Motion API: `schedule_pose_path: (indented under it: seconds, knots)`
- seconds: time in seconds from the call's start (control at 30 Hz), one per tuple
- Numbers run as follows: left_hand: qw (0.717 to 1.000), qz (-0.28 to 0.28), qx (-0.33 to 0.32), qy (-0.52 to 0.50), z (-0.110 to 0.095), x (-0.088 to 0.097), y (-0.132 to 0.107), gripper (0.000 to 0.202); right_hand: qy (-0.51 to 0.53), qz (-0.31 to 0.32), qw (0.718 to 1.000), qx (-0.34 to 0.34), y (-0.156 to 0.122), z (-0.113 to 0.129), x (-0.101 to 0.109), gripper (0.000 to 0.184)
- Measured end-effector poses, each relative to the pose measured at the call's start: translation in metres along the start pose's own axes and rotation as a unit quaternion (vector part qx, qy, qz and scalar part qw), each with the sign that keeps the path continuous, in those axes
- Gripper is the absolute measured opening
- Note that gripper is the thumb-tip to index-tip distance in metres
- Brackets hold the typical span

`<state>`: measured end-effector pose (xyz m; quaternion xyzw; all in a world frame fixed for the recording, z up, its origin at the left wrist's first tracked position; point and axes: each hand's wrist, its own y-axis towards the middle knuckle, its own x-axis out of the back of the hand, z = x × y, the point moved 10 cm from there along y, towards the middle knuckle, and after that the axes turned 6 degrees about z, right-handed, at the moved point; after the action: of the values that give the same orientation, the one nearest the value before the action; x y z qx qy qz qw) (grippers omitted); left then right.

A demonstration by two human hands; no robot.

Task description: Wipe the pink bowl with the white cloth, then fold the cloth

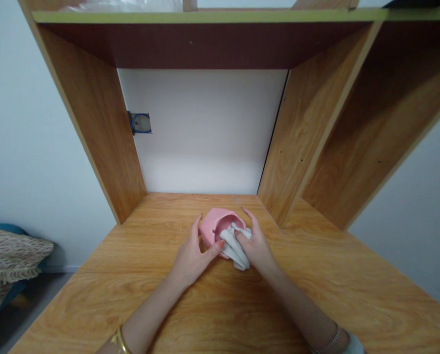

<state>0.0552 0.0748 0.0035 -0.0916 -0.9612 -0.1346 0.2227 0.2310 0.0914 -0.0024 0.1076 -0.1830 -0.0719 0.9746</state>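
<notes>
The left hand [190,255] is cupping the tilted pink cup [213,225] on the wooden desk [161,309]; the right hand [257,248] is pinching a soft white cloth [236,250] at its mouth. The cup seems light, rigid, slick: grip its wall.

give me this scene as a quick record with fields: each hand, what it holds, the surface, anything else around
surface: light wooden desk with upright side panels and a shelf overhead
left hand: grips the side of a small pink round cup, which is tilted with its mouth toward the camera
right hand: holds a white folded cloth, one end pushed into the cup's mouth
wrists: gold bangle on the left, thin bracelet on the right
around: blue-rimmed wall cutout; patterned fabric at far left
</notes>
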Motion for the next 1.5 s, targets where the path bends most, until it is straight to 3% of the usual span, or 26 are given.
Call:
schedule_pose_path:
  seconds: [0.17,0.4,0.53,0.93,1.13,1.33,1.5]
  knots:
    - [0.999,0.037,-0.028,-0.014,-0.008,-0.016,-0.005,0.07,0.095,-0.004,0.995,0.011,0.003,-0.007,-0.005,0.058]
    - [0.998,0.03,-0.024,-0.051,-0.003,-0.016,0.0,0.053,0.104,0.009,0.995,0.005,0.002,-0.006,-0.015,0.056]
    - [0.998,-0.006,-0.009,-0.065,0.003,-0.009,0.001,0.052,0.103,0.005,0.995,0.006,0.002,-0.003,-0.012,0.061]
    - [0.994,-0.039,-0.004,0.1,-0.007,0.016,0.001,0.048,-0.02,0.017,1.0,-0.002,0.002,-0.004,-0.009,0.07]
    - [0.984,-0.001,-0.015,0.18,-0.015,0.01,-0.001,0.051,-0.063,0.046,0.997,0.016,0.0,0.0,-0.013,0.066]
    - [0.985,-0.012,-0.02,0.17,-0.013,0.01,-0.002,0.053,-0.053,0.047,0.997,0.025,-0.001,0.004,-0.013,0.063]
    - [0.989,-0.013,-0.022,0.144,-0.01,0.013,0.0,0.054,-0.03,-0.004,0.999,0.029,-0.003,0.006,-0.003,0.062]
